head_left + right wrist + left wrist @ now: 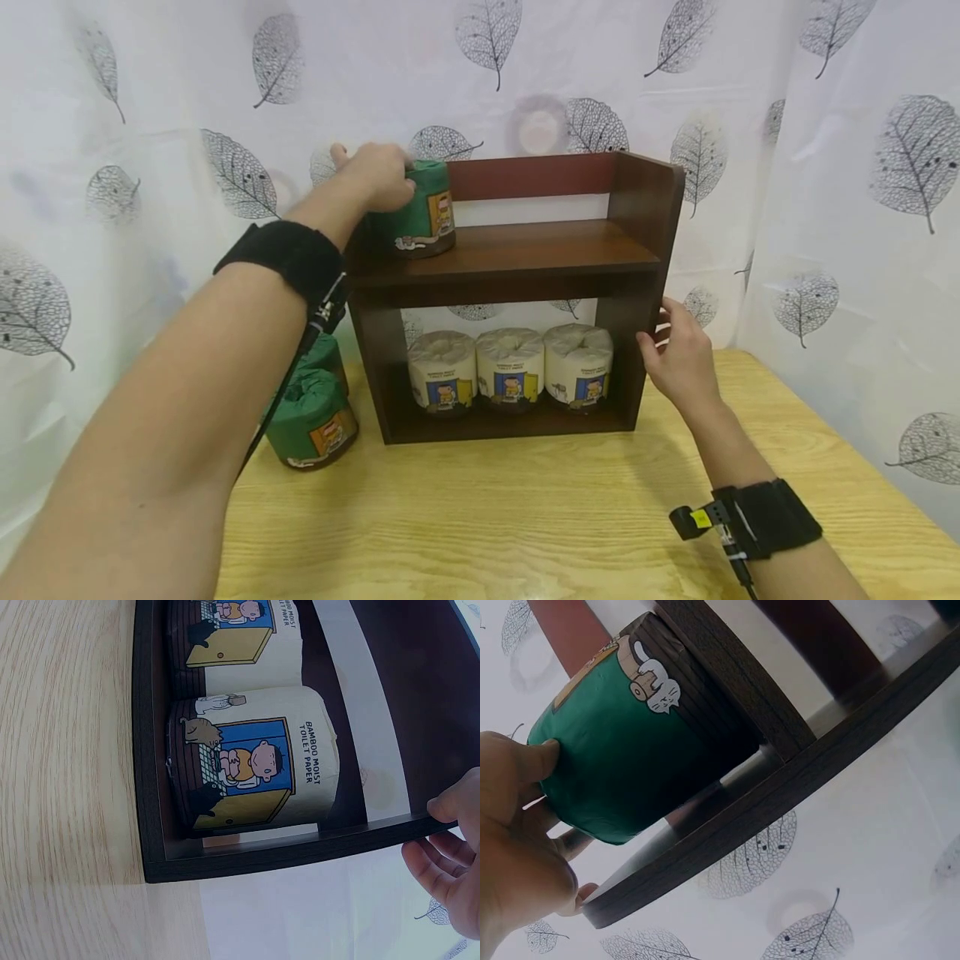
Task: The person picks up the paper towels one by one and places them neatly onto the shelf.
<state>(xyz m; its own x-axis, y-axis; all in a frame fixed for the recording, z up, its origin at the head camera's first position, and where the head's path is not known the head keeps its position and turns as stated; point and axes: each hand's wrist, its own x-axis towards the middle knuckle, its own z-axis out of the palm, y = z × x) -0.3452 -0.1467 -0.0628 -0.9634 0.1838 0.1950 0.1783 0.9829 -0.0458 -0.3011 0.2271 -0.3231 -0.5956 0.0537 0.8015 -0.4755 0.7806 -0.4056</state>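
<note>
On the upper shelf's left end stands a green-wrapped toilet paper roll [423,212], and my left hand [378,177] grips it from the top. In the left wrist view the thumb and fingers curl over the top end of that roll [630,757], whose base meets the shelf board. My right hand [681,354] holds the right side panel of the dark wooden shelf [555,250]; in the right wrist view thumb and fingers pinch the panel's edge [360,838]. Three cream toilet paper rolls [510,367] stand side by side on the lower shelf.
Two more green rolls [311,417] stand on the light wood table [480,517] left of the shelf, partly behind my left forearm. A white curtain [840,167] with leaf prints hangs behind and beside the table.
</note>
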